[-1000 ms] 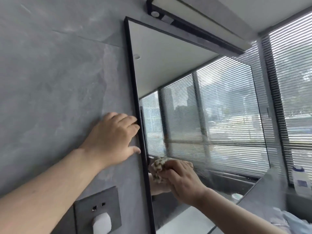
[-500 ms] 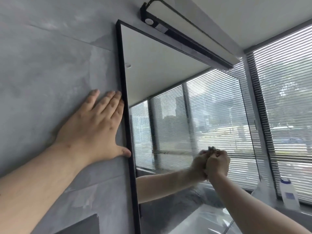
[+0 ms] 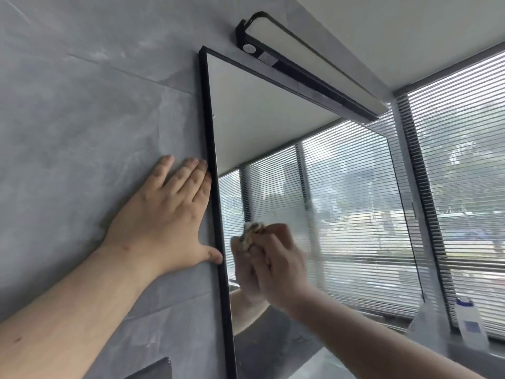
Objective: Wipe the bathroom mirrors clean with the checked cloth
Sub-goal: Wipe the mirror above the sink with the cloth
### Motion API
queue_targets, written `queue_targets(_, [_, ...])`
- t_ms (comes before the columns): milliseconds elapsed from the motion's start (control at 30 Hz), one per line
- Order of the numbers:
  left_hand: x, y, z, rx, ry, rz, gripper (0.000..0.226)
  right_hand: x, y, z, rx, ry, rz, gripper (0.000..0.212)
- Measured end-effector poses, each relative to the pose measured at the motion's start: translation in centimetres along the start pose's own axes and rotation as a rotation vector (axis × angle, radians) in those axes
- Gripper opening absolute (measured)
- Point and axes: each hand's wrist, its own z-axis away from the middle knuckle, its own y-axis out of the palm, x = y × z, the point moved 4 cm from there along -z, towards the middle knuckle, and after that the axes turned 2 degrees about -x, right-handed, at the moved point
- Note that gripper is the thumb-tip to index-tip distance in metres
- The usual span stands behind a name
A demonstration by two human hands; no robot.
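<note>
A tall black-framed mirror (image 3: pixel 273 127) hangs on the grey stone wall and reflects window blinds and the ceiling. My right hand (image 3: pixel 276 261) grips a bunched brown-and-cream checked cloth (image 3: pixel 250 236) and presses it on the glass near the mirror's left edge, about mid-height. The cloth shows only above my fingers; the rest is hidden in my fist. My left hand (image 3: pixel 166 214) lies flat on the wall, fingers apart, its fingertips and thumb touching the mirror's left frame. A faint hazy streak runs down the glass to the right of my right hand.
A black bar lamp (image 3: pixel 306 67) sits above the mirror. Slatted blinds (image 3: pixel 464 187) cover the window at right. A white bottle with a blue label (image 3: pixel 471 325) stands on the sill at lower right. A dark socket plate's corner (image 3: pixel 153 369) shows below my left arm.
My right hand with the cloth swept right across the glass, then came back to the left edge. My left hand flattened on the wall beside the frame. The view tilted upward.
</note>
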Motion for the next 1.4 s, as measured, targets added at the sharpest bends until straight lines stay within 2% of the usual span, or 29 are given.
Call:
queue_targets(67, [0.0,0.1,0.0,-0.028,0.004,0.026,0.135,2.3,0.2,1.9,0.087,-0.281,-0.066,0.018])
queue_targets(100, [0.0,0.3,0.0,-0.044,0.004,0.05,0.133,2.7,0.3,2.2,0.124,-0.355,-0.081,0.015])
queue_targets(167, [0.0,0.4,0.0,-0.064,0.002,0.093,0.131,1.7,0.4,1.3,0.121,-0.344,-0.078,0.022])
queue_targets(233, [-0.1,0.5,-0.1,-0.075,0.0,0.1,0.132,-0.8,0.4,-0.8,0.041,-0.143,-0.036,0.024])
queue_targets(367, [-0.2,0.5,-0.1,-0.059,-0.01,0.104,0.132,-10.4,-0.9,-3.7,-0.073,0.51,0.122,0.011])
queue_targets(500, [-0.2,0.8,-0.2,-0.069,-0.003,0.109,0.131,-19.2,-3.8,-0.5,-0.18,0.986,0.214,0.013])
queue_targets(567, [-0.2,0.9,-0.2,-0.087,0.001,0.107,0.131,-21.2,-4.7,1.9,-0.241,1.134,0.175,0.017])
queue_targets(633, [-0.2,0.9,-0.1,-0.097,0.008,0.103,0.13,-21.9,-5.2,3.3,-0.271,1.204,0.161,0.017])
queue_targets(700, [-0.2,1.0,-0.1,-0.093,0.016,0.094,0.131,-21.0,-5.5,3.2,-0.341,1.259,0.121,0.028])
queue_targets(800, [-0.1,1.0,-0.1,-0.079,0.031,0.083,0.133,-18.5,-4.8,0.6,-0.35,1.222,-0.046,0.051])
queue_targets(833, [-0.1,1.1,-0.1,-0.073,0.034,0.074,0.133,-17.9,-4.4,-0.5,-0.339,1.164,-0.067,0.048])
queue_targets(933, [-0.2,1.0,0.0,-0.028,0.028,0.035,0.134,-15.9,-2.8,-4.0,-0.225,0.95,-0.015,0.02])
queue_targets(1033, [0.0,0.6,0.0,0.033,-0.004,-0.014,0.138,-14.1,-1.8,-5.2,-0.074,0.791,-0.04,0.025])
queue_targets(1133, [0.1,0.5,0.0,0.059,-0.025,-0.074,0.139,-12.7,-2.4,-3.3,0.03,0.763,-0.101,0.027])
queue_targets(1267, [-0.1,0.5,-0.1,0.063,-0.027,-0.077,0.138,-10.5,-4.1,2.3,0.173,0.724,0.018,0.023])
queue_targets(1333, [-0.2,0.3,0.0,0.059,-0.03,-0.062,0.138,-9.4,-4.6,6.3,0.211,0.75,0.032,0.021])
queue_targets(1400, [-0.2,0.1,0.1,0.052,-0.025,-0.037,0.138,-7.9,-5.2,11.1,0.227,0.82,0.002,0.03])
